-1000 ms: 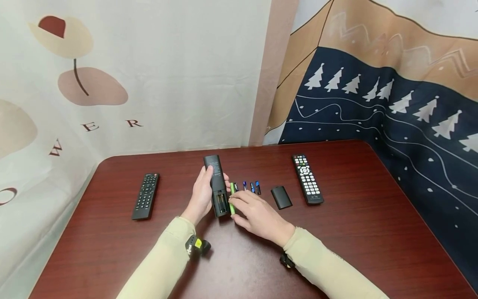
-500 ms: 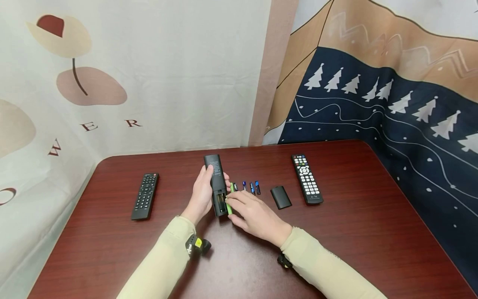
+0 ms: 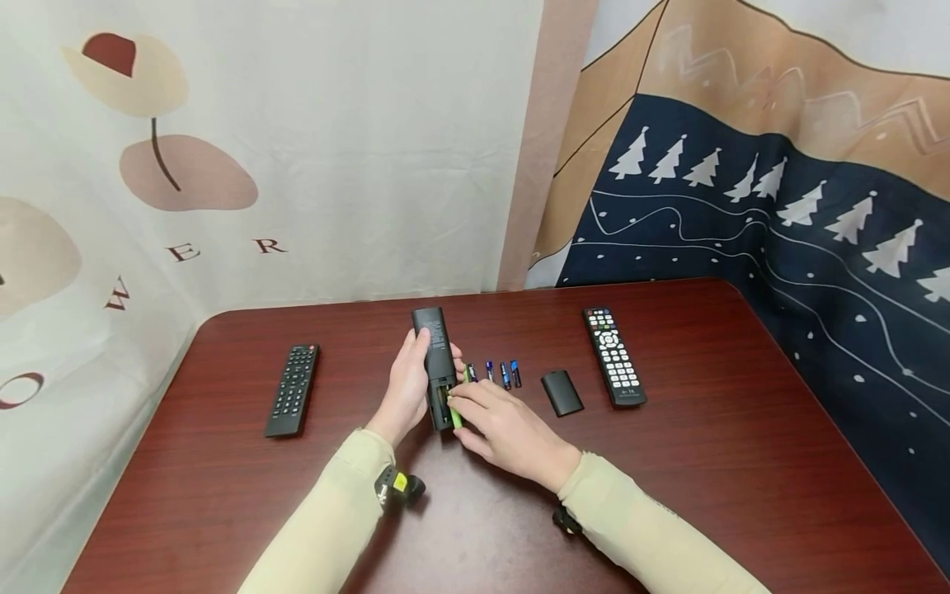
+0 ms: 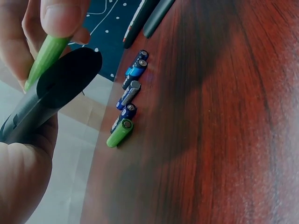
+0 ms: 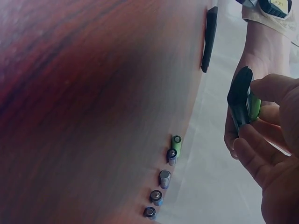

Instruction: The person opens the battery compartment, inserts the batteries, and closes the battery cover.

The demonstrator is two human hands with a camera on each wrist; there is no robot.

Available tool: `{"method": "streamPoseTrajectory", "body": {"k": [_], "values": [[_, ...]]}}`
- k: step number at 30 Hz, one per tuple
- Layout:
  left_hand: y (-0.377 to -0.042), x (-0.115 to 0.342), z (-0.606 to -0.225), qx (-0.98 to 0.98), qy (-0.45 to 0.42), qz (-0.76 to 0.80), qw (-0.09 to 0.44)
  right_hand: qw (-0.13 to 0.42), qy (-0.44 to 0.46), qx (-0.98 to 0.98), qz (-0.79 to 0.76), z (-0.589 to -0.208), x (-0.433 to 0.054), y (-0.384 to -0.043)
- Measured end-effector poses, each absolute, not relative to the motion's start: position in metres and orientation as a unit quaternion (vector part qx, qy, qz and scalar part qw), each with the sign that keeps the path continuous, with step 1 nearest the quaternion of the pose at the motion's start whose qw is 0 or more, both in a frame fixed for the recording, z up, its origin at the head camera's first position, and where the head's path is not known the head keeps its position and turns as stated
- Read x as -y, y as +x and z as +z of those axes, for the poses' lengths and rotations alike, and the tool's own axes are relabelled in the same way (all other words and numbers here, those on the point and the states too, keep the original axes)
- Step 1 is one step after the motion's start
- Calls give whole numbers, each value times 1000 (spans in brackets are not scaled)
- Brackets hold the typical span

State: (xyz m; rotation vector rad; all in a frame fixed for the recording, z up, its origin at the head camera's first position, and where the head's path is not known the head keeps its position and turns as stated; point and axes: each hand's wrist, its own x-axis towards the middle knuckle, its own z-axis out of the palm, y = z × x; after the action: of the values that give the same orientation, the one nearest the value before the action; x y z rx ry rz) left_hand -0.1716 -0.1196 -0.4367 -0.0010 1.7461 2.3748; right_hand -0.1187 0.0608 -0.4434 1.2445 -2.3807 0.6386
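Note:
My left hand (image 3: 404, 392) grips a black remote control (image 3: 436, 346), its back facing up and its battery compartment uncovered at the near end. My right hand (image 3: 512, 429) pinches a green battery (image 3: 456, 418) at the compartment's right side. In the left wrist view that battery (image 4: 46, 60) slants at the remote's end (image 4: 70, 77), under a fingertip. The right wrist view shows the battery (image 5: 254, 106) against the remote (image 5: 239, 95), partly covered by fingers. How far it sits inside the compartment, I cannot tell.
Several loose batteries, one green (image 4: 120, 134) and the others blue (image 4: 128, 95), stand in a row beyond my right hand. A black battery cover (image 3: 562, 393) lies right of them. Two more remotes flank the work, one left (image 3: 293, 391) and one right (image 3: 614, 356).
My right hand has brought the green battery leftward, from beside the remote to its open compartment. My left hand keeps its grip on the remote throughout.

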Motion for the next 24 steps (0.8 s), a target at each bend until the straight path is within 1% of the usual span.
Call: {"method": "streamPoseTrajectory", "body": {"k": [8, 18, 24], "values": [[-170, 120, -436, -588, 4, 804, 91, 175, 445, 849, 226, -443, -60, -118], [-171, 116, -435, -586, 8, 805, 90, 200, 445, 846, 214, -443, -61, -119], [-171, 116, -435, -589, 5, 803, 94, 204, 445, 844, 220, -443, -60, -119]]}}
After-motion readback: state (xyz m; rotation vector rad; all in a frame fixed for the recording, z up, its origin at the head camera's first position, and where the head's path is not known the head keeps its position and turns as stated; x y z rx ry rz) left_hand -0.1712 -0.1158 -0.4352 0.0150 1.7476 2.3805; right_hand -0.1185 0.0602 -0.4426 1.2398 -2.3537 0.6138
